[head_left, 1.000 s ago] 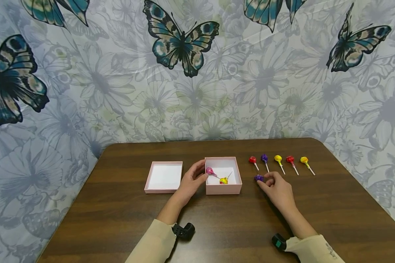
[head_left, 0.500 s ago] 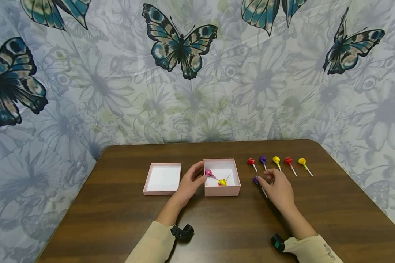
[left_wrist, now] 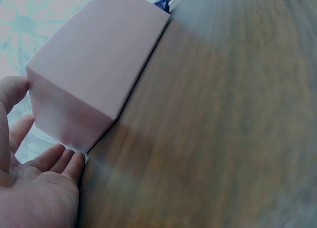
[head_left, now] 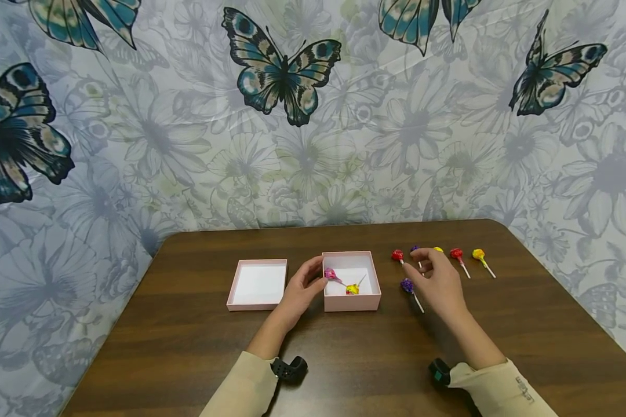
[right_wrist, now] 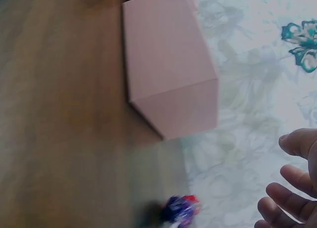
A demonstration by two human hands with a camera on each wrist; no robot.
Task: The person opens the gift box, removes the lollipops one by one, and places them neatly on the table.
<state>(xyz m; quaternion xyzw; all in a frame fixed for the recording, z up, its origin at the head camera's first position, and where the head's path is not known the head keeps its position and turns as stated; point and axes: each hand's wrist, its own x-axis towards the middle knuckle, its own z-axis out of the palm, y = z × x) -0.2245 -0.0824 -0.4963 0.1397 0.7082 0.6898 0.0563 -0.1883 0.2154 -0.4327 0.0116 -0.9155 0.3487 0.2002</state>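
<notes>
In the head view my left hand (head_left: 298, 289) rests its fingers along the left side of the open pink box (head_left: 352, 304). The left wrist view shows its thumb and fingertips right at the box's end wall. Inside the box lie a pink lollipop (head_left: 330, 274) and a yellow one (head_left: 352, 289). My right hand (head_left: 440, 286) hovers with parted, empty fingers right of the box, partly covering the back row. Just left of it, a purple lollipop (head_left: 407, 285) lies on the table. Behind the fingers, another purple lollipop (head_left: 414, 249) and a yellow one (head_left: 438, 249) are partly hidden.
A shallow pink lid (head_left: 254, 307) with a white inside lies left of the box. The back row also holds red lollipops (head_left: 397, 255) and a yellow lollipop (head_left: 479, 255). A butterfly-print cloth (head_left: 313, 156) hangs behind the brown table (head_left: 313, 370).
My right hand has let go of the near purple lollipop, now lying tilted on the table, and has risen and moved back toward the row. My left hand has stayed at the box.
</notes>
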